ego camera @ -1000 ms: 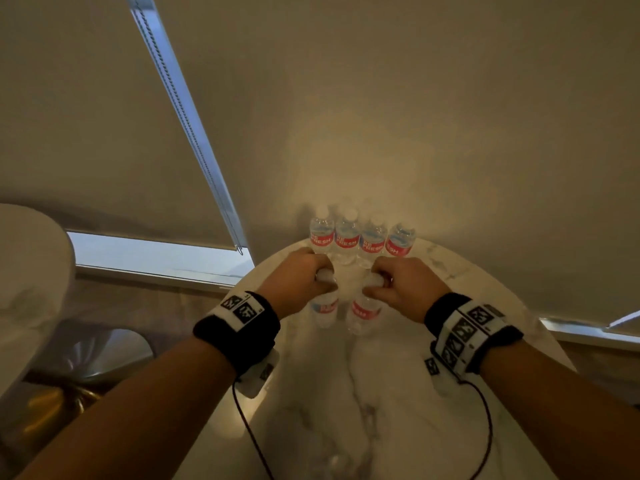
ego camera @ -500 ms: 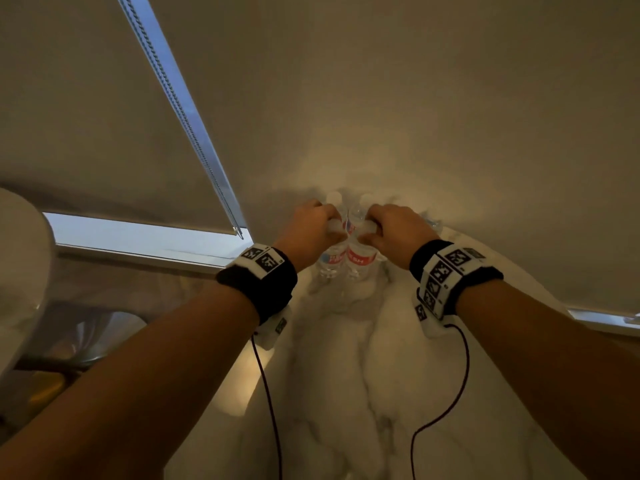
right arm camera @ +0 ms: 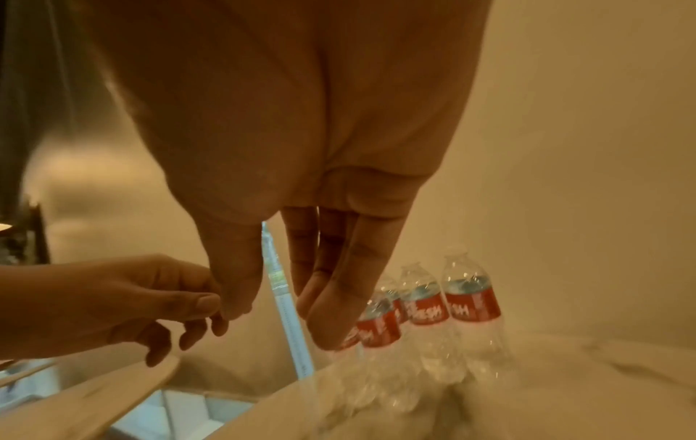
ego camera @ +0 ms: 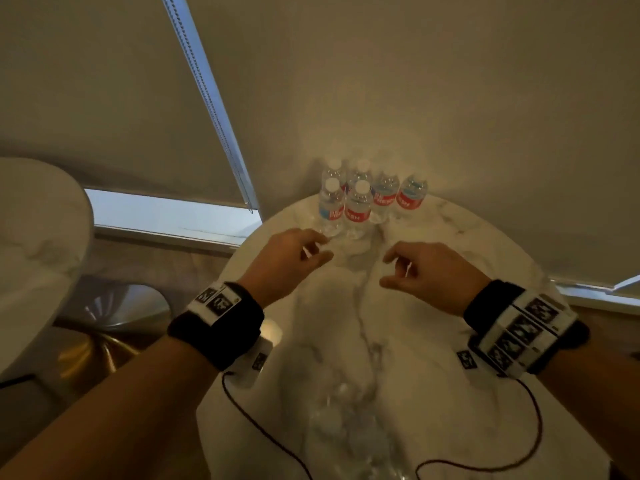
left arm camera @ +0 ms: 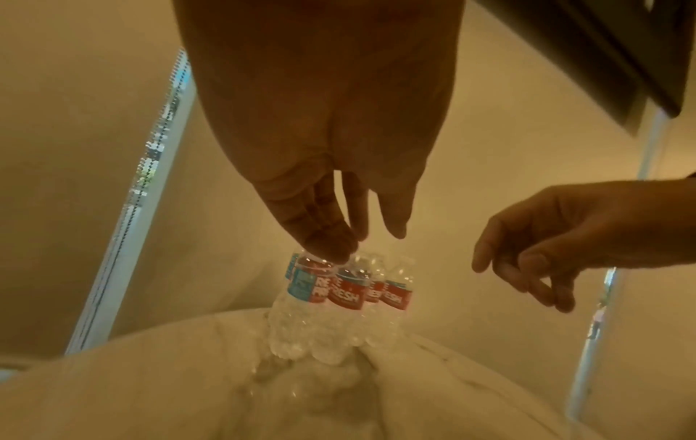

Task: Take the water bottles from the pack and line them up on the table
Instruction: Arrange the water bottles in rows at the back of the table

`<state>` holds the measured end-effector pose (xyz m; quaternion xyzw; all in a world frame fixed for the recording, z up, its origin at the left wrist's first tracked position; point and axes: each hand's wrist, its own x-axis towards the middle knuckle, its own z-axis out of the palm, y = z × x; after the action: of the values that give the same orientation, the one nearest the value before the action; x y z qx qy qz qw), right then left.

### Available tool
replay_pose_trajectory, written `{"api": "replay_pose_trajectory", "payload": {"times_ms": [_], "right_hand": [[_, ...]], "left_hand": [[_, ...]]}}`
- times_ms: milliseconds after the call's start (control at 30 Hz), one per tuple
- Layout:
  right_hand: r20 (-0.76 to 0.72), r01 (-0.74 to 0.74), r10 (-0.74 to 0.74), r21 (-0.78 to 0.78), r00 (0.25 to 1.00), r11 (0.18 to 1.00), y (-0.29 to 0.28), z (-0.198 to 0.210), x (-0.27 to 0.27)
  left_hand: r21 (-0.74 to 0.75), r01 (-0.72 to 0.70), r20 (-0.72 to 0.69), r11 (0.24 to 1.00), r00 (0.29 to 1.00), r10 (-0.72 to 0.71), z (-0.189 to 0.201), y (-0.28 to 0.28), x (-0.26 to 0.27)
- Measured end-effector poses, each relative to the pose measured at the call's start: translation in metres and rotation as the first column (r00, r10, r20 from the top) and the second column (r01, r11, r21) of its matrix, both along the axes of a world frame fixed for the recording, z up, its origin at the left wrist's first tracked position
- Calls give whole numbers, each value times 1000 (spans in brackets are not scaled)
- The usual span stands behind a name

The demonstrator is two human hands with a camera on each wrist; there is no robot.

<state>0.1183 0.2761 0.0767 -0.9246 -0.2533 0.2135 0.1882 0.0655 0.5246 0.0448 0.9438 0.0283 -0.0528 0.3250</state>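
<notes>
Bottles (ego camera: 358, 206) of clear water, upright, capped, clustered on marble table (ego camera: 433, 341).

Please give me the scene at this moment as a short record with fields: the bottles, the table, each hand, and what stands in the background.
bottles: six water bottles with red labels, upright, grouped at the far edge; four in the back row, two in front
table: round white marble table
left hand: empty, fingers loosely curled, just short of the front bottles
right hand: empty, fingers loosely curled, apart from the bottles
wrists: black bands with printed markers, a cable from each
background: lowered window blind
</notes>
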Motion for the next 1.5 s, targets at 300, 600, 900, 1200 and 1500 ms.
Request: {"api": "replay_pose_trajectory", "payload": {"times_ms": [300,600,900,1200,1500], "right_hand": [[-175,-332,335,46,926,942,-42,-35,-157],[-60,-298,300,52,952,953,-39,-41,-143],[55,-64,70,-113,996,992,-48,-14,-3],[144,53,-22,-215,989,975,-29,-26,133],[171,74,-43,-176,984,982,-17,-46,171]], "left_hand": [[-78,203,-244,976,945,-216,-18,-35,-163],[-32,376,-199,926,906,-374,-15,-48,-160],[67,376,-69,924,926,-371,2,-68,-14],[111,329,77,938,938,-338,-7,-97,153],[283,285,6,916,954,-299,-30,-86,204]]}}
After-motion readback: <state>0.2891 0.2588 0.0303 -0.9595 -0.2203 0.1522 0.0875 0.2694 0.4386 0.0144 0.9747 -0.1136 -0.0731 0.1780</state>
